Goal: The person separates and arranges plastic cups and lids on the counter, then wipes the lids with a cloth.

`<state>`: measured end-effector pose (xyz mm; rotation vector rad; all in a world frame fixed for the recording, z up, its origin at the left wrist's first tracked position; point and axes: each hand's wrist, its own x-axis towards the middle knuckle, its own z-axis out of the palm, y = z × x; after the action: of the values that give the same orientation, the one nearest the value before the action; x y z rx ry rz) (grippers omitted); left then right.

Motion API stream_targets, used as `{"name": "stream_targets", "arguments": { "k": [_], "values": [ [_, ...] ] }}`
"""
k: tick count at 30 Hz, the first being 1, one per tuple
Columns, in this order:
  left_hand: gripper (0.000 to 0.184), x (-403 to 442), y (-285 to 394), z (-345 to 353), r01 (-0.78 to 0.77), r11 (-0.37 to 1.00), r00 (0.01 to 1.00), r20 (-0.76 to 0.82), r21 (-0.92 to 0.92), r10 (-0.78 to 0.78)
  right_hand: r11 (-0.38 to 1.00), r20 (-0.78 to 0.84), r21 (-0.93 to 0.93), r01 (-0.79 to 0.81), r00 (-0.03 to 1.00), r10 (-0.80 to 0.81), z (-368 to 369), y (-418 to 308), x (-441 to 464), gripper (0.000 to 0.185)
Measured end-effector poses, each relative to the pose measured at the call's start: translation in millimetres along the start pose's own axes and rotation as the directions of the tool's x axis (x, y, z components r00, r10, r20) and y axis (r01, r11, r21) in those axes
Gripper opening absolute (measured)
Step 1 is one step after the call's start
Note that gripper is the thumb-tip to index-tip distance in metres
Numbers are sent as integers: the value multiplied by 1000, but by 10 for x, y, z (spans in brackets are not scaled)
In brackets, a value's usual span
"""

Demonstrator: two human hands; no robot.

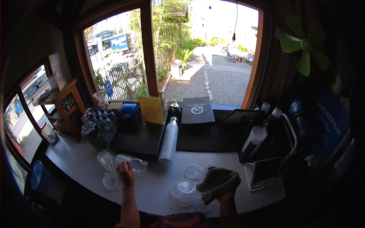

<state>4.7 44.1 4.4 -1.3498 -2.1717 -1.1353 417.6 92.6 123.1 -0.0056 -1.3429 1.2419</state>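
My left hand [126,173] is over the left part of the counter with its fingers curled together. What they hold, if anything, I cannot make out. Clear plastic cups [105,161] lie on their sides just beyond it, and a round clear container [139,165] is close to its fingertips. Another small clear container [110,181] stands to its left. A folded grey-brown cloth [217,181] is gripped in my right hand [227,198], which it largely covers. Beside the cloth sit several round clear plastic containers or lids [186,186], some overlapping.
A long stack of clear cups [168,140] leans away across the counter [152,193]. A tablet-like screen on a stand [266,170] is at the right. Farther back are a dark menu folder [197,110], a yellow sign [151,110] and water bottles [104,119]. A green fan [305,45] hangs upper right.
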Motion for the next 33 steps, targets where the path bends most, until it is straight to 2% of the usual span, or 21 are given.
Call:
{"name": "stream_targets", "arguments": {
  "k": [3, 6, 9, 10, 12, 14, 15, 16, 18, 19, 21, 22, 24, 25, 26, 27, 28, 30, 31, 33],
  "values": [
    [11, 17, 73, -56, -33, 999, 998, -53, -38, 31, 999, -15, 20, -48, 999, 48, 21, 22, -36, 29],
    [12, 19, 197, -130, -14, 987, 996, -94, -162, -1, 990, -46, 40, -134, 990, 135, 30, 73, -94, 31],
    [12, -41, 387, -199, 42, 925, 997, -41, -377, -63, 958, -94, 76, -278, 954, 284, 31, 168, -174, 34],
    [12, -72, 488, -189, 1, 854, 998, -50, -521, -31, 937, -115, 84, -340, 930, 348, 32, 221, -222, 36],
    [14, -193, 817, -235, 9, 855, 1000, -8, -519, -16, 880, -155, 75, -468, 867, 474, 47, 351, -332, 38],
    [20, -355, 1208, -276, 105, 767, 990, 142, -634, -18, 802, -189, 24, -597, 785, 590, 120, 487, -445, 40],
    [22, -467, 1368, -244, 219, 673, 963, 266, -707, -34, 742, -198, -41, -669, 733, 651, 170, 553, -497, 42],
    [25, -588, 1522, -208, 335, 565, 922, 387, -754, -30, 670, -202, -119, -733, 679, 706, 210, 629, -539, 43],
    [37, -793, 1830, -177, 519, 454, 805, 593, -724, 27, 577, -188, -213, -789, 612, 768, 306, 771, -632, 46],
    [46, -923, 1956, -91, 550, 366, 784, 615, -750, 83, 536, -178, -257, -804, 585, 791, 339, 853, -643, 47],
    [66, -1099, 2082, -18, 637, 209, 718, 670, -742, 188, 712, -219, 41, -701, 689, 691, 475, 1006, -832, 65],
    [67, -1073, 2089, -4, 679, 130, 691, 689, -722, 218, 684, -210, 202, -701, 652, 729, 483, 964, -893, 74],
    [71, -980, 2061, -15, 754, -26, 636, 719, -657, 282, 768, -158, 69, -637, 753, 639, 507, 842, -905, 80],
    [78, -952, 1955, 0, 814, 13, 553, 782, -580, 287, 830, -76, -213, -515, 856, 511, 547, 750, -856, 77],
    [78, -742, 2152, -278, 843, -187, 538, 791, -505, 291, 822, 49, -466, -327, 918, 393, 576, 668, -796, 74],
    [78, -685, 2181, -330, 824, -115, 561, 774, -554, 293, 743, 205, -663, -89, 933, 294, 576, 635, -755, 71],
    [79, -649, 2183, -346, 799, -43, 584, 756, -600, 297, 702, 220, -712, -35, 938, 269, 549, 662, -758, 74],
    [81, -808, 2121, -187, 777, -20, 604, 735, -630, 308, 605, 255, -793, 69, 940, 227, 458, 794, -829, 79],
    [81, -882, 2091, -122, 766, -9, 614, 726, -643, 311, 628, 56, -729, -272, 891, 450, 400, 851, -937, 82],
    [82, -853, 2162, -239, 732, 46, 637, 706, -680, 309, 681, 56, -685, -259, 913, 404, 373, 841, -896, 81]
  ]
}}
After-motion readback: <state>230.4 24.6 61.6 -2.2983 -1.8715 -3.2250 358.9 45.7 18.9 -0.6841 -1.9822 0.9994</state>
